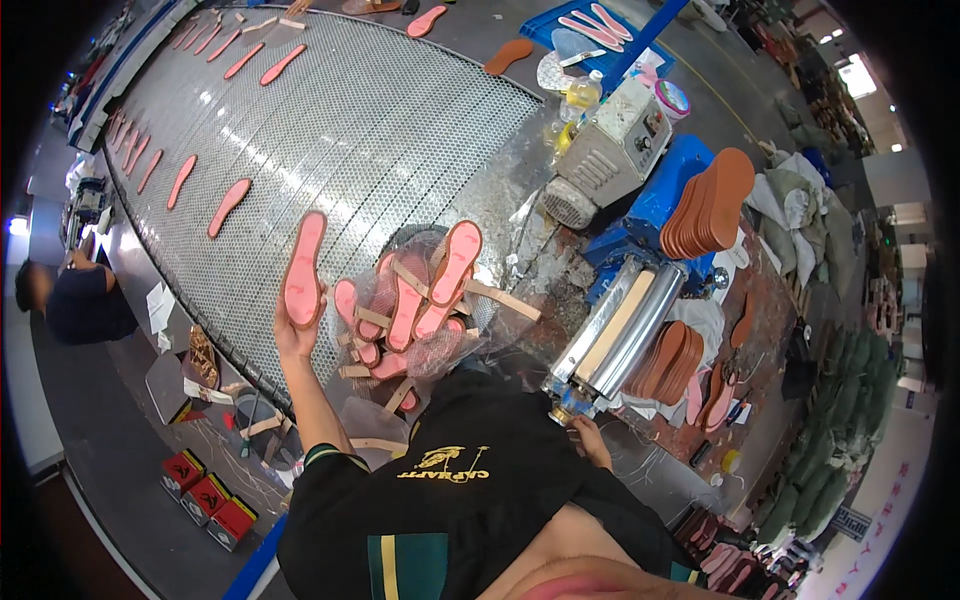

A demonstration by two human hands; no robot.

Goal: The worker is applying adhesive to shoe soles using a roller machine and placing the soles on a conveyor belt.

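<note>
Pinching a pink insole (303, 265), the left fingers (282, 320) have piled insoles (403, 312) to their right; the right fingers (580, 427), near rollers (636, 340), are unclear.

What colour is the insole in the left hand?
The insole is pink with a brown edge; head view.

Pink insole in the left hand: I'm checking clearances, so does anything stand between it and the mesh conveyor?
Nothing visible does: the pink insole, in the left hand, shows directly against the mesh conveyor. The insole pile lies off to its right. The held insole's height is unclear.
</note>
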